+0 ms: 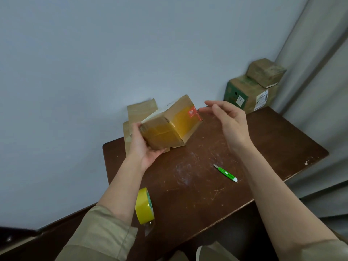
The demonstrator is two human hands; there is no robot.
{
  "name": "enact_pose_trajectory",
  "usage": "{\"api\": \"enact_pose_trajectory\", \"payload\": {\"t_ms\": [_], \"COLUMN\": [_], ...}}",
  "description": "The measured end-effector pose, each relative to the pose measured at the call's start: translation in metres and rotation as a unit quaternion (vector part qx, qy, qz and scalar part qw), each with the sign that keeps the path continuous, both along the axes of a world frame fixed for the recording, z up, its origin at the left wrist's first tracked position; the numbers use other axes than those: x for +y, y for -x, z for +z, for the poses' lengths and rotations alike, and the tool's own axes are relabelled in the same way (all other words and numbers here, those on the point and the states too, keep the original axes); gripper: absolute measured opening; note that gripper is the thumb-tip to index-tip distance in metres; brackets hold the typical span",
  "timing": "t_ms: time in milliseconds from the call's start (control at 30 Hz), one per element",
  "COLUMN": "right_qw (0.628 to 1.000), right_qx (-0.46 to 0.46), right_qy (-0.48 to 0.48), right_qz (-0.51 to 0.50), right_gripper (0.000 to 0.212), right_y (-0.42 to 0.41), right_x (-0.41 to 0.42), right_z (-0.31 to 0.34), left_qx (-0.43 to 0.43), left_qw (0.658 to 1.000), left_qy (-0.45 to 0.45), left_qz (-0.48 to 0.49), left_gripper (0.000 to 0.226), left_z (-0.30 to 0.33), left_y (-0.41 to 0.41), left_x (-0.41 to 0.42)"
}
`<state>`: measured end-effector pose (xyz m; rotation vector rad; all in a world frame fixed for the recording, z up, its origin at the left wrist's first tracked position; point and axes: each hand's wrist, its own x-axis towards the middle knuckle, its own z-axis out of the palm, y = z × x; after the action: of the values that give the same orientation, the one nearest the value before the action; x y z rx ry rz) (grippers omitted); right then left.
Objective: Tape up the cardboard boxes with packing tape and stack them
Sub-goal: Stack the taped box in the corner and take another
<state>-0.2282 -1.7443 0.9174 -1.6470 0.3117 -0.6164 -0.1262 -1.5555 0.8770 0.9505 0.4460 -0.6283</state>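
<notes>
Pale blue-grey walls meet in a corner behind a scratched dark-brown wooden surface [216, 185], with a grey curtain [320, 72] hanging at 2 o'clock.

Above the middle of the surface, the left hand [145, 146] holds a small brown cardboard box wrapped in yellowish packing tape [169, 123] tilted in the air, its fingers curled under the box's near end and its thumb on the side. A red label shows on the box's far end. The right hand [227, 121] hovers just beside that far end, at 3 o'clock from the box, fingers loosely bent and released, gripping nothing; whether the fingertips touch the box I cannot tell.

Behind the box at 11 o'clock lie flattened brown cardboard pieces [139, 110], leaning against the wall. At 1 o'clock, in the far corner of the surface, a small brown cardboard box [265, 72] sits stacked on a larger green-and-brown cardboard box [244, 95].

A green utility knife [225, 172] lies on the surface at 4 o'clock from the held box. A yellow roll of packing tape [144, 206] stands on edge at 6 o'clock, at the surface's near-left edge beside the left forearm.
</notes>
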Motion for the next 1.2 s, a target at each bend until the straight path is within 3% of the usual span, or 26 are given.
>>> {"api": "enact_pose_trajectory", "payload": {"t_ms": [167, 267, 333, 400, 500, 700, 767, 900, 1000, 1100, 1200], "right_qw": [0.991, 0.993, 0.994, 0.976, 0.941, 0.922, 0.934, 0.941, 0.947, 0.96, 0.961], "right_qx": [0.04, 0.09, 0.084, 0.08, 0.087, 0.116, 0.119, 0.1, 0.097, 0.126, 0.159], "right_qy": [0.043, 0.031, -0.064, -0.2, -0.324, -0.36, -0.326, -0.314, -0.302, -0.247, -0.224], "right_qz": [0.118, 0.075, 0.013, -0.013, -0.043, -0.085, -0.08, -0.074, -0.052, -0.025, -0.017], "right_gripper": [0.038, 0.07, 0.061, 0.047, 0.044, 0.046, 0.043, 0.032, 0.035, 0.04, 0.036], "right_y": [0.004, 0.002, 0.0, 0.001, 0.002, 0.004, 0.005, 0.01, 0.012, 0.015, 0.018], "right_x": [0.013, 0.011, -0.001, -0.011, -0.02, -0.02, -0.022, -0.024, -0.027, -0.027, -0.022], "right_z": [-0.017, -0.03, -0.038, -0.044, -0.048, -0.05, -0.05, -0.048, -0.051, -0.051, -0.051], "left_qx": [-0.082, -0.177, -0.25, -0.336, -0.431, -0.512, -0.503, -0.423, -0.395, -0.371, -0.327], "left_qw": [0.995, 0.972, 0.938, 0.89, 0.845, 0.791, 0.797, 0.849, 0.861, 0.874, 0.888], "left_qy": [-0.049, -0.116, -0.193, -0.26, -0.26, -0.261, -0.242, -0.229, -0.233, -0.239, -0.239], "left_qz": [-0.027, -0.099, -0.145, -0.167, -0.181, -0.212, -0.229, -0.219, -0.219, -0.203, -0.216], "left_gripper": [0.034, 0.051, 0.051, 0.035, 0.028, 0.043, 0.046, 0.045, 0.056, 0.04, 0.053], "left_z": [0.01, 0.013, 0.014, 0.016, 0.02, 0.019, 0.019, 0.026, 0.03, 0.022, 0.01], "left_y": [0.009, 0.012, 0.011, 0.013, 0.02, 0.024, 0.026, 0.031, 0.034, 0.035, 0.035], "left_x": [-0.009, -0.007, -0.005, -0.004, -0.004, -0.004, -0.004, -0.005, -0.006, -0.007, -0.007]}}
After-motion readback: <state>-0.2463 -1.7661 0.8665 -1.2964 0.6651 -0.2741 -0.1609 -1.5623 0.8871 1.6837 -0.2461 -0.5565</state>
